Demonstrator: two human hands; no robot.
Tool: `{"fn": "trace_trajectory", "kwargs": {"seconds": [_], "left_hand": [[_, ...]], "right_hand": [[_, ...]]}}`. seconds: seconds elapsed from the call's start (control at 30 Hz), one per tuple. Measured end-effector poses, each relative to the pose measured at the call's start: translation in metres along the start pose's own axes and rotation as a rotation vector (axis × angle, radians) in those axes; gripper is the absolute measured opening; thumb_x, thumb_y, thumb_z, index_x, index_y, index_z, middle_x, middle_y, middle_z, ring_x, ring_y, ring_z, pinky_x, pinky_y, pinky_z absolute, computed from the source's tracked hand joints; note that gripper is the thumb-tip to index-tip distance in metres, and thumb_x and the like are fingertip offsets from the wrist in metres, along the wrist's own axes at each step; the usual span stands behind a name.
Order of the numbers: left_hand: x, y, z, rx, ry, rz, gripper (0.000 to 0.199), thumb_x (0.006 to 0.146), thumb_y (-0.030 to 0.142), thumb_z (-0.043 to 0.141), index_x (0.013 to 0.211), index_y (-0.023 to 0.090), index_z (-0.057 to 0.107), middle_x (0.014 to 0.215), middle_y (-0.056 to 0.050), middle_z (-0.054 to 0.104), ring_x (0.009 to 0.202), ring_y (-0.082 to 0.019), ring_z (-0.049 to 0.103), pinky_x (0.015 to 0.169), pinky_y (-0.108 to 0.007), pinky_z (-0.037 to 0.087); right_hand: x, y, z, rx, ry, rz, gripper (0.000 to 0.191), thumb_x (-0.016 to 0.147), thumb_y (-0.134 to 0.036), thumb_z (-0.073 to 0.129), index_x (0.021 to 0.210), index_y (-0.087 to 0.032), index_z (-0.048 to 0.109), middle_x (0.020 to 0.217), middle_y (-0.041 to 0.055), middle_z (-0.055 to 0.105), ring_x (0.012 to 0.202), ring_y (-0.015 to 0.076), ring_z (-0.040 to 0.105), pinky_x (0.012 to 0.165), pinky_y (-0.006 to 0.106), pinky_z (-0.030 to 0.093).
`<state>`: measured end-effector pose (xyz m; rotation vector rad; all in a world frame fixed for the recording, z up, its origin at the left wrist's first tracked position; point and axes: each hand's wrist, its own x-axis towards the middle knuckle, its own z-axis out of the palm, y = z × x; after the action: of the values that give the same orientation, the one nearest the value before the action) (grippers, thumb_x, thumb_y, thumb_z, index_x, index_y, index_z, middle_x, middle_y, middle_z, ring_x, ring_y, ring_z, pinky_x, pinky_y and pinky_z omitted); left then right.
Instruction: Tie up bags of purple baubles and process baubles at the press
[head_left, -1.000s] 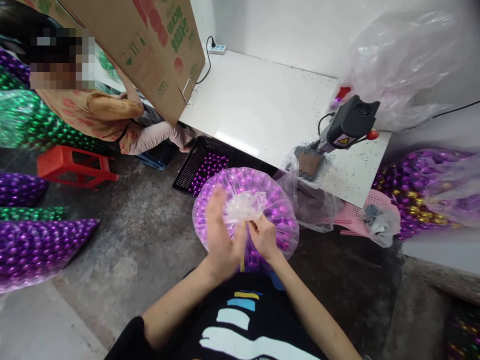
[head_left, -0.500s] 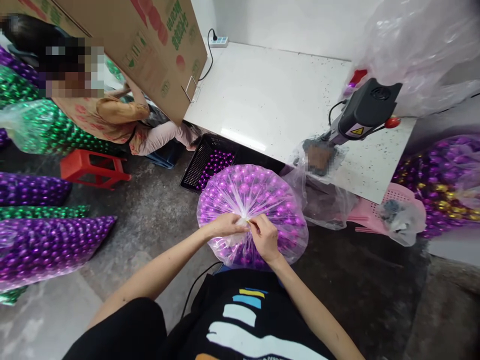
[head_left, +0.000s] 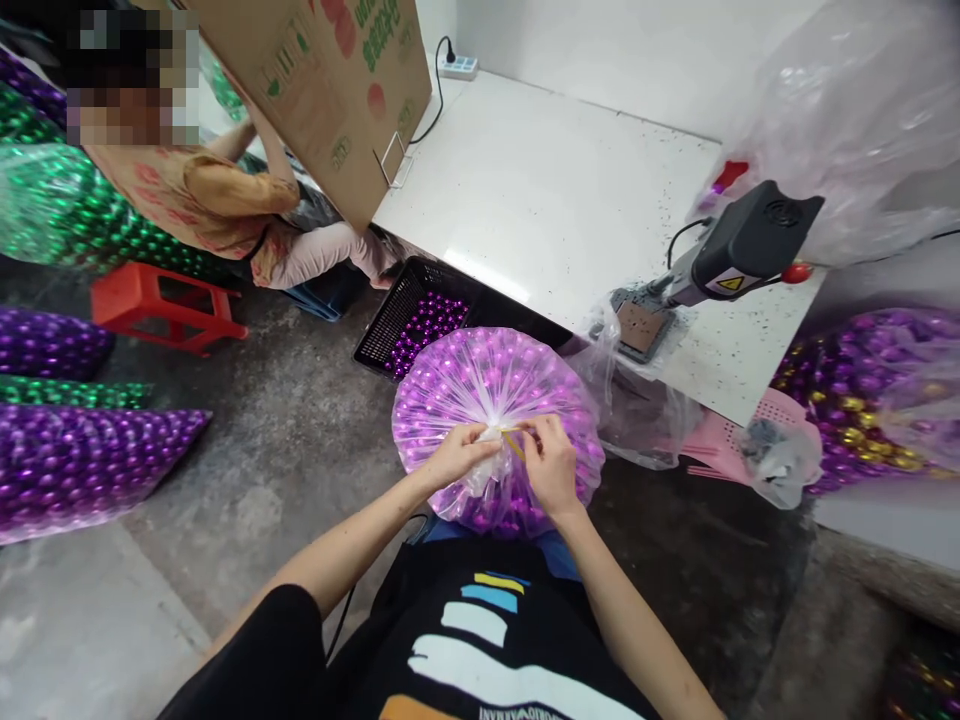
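A round, full clear plastic bag [head_left: 427,400] of shiny purple balls stands in front of my body, its top gathered into a neck. My left hand [head_left: 463,452] is closed on the gathered neck. Just to its right, my right hand [head_left: 550,460] pinches a thin yellow band [head_left: 514,440], which stretches from the bag's neck to the fingertips. Some loose plastic hangs below the neck, between the hands.
A black crate [head_left: 386,325] with purple balls sits behind the bag, beside a white table [head_left: 570,180] bearing a dark machine [head_left: 750,240]. A person [head_left: 225,200] sits at the left near a red stool [head_left: 161,300]. A pink basket [head_left: 780,425] is at right.
My right hand has moved slightly right and away from the neck, and the yellow band now shows stretched between them. The left hand still grips the neck. The view has shifted a little.
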<state>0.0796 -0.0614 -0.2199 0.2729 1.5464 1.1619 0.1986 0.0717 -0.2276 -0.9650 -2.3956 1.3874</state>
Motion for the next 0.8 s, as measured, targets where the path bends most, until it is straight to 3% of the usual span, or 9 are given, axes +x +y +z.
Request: {"fn": "trace_trajectory", "kwargs": {"seconds": [0.1, 0.23, 0.5, 0.63, 0.8], "left_hand": [[0.002, 0.0, 0.004, 0.197, 0.089, 0.059, 0.033, 0.082, 0.047, 0.057, 0.078, 0.015, 0.058, 0.065, 0.005, 0.045, 0.06, -0.01, 0.039, 0.057, -0.024, 0.029], [0.003, -0.002, 0.008, 0.342, 0.177, 0.08, 0.035, 0.083, 0.047, 0.054, 0.066, 0.018, 0.046, 0.061, 0.006, 0.04, 0.059, -0.01, 0.036, 0.057, -0.025, 0.025], [0.0, 0.0, 0.013, 0.546, 0.246, 0.086, 0.03, 0.084, 0.033, 0.055, 0.062, 0.02, 0.04, 0.057, 0.005, 0.036, 0.057, -0.012, 0.034, 0.06, -0.029, 0.017], [0.0, -0.001, 0.016, 0.552, 0.245, 0.088, 0.031, 0.086, 0.035, 0.053, 0.063, 0.02, 0.038, 0.058, 0.004, 0.037, 0.058, -0.013, 0.035, 0.06, -0.029, 0.017], [0.0, -0.003, 0.011, 0.479, 0.241, 0.076, 0.034, 0.086, 0.043, 0.051, 0.063, 0.02, 0.038, 0.058, 0.005, 0.035, 0.058, -0.012, 0.035, 0.058, -0.027, 0.02]], "right_hand": [[-0.004, -0.015, -0.007, -0.045, 0.036, -0.005, 0.02, 0.092, -0.032, 0.054, 0.101, -0.018, 0.065, 0.102, 0.0082, 0.058, 0.094, 0.017, 0.058, 0.082, 0.03, 0.044], [-0.005, -0.022, 0.003, -0.047, -0.037, -0.021, 0.018, 0.093, -0.027, 0.05, 0.084, -0.018, 0.064, 0.087, 0.0038, 0.061, 0.081, 0.0135, 0.057, 0.076, 0.027, 0.042], [0.003, -0.014, 0.016, -0.057, -0.085, 0.046, 0.016, 0.088, -0.024, 0.051, 0.081, -0.018, 0.064, 0.083, 0.0053, 0.065, 0.076, 0.0147, 0.056, 0.073, 0.028, 0.039], [0.004, -0.002, 0.021, -0.054, -0.072, 0.104, 0.015, 0.086, -0.027, 0.057, 0.081, -0.014, 0.062, 0.081, 0.0035, 0.063, 0.073, 0.0111, 0.053, 0.074, 0.027, 0.042], [0.004, 0.019, 0.013, 0.032, -0.029, 0.215, 0.03, 0.091, -0.04, 0.057, 0.084, -0.011, 0.061, 0.076, 0.001, 0.06, 0.07, 0.0084, 0.054, 0.074, 0.026, 0.048]]}}
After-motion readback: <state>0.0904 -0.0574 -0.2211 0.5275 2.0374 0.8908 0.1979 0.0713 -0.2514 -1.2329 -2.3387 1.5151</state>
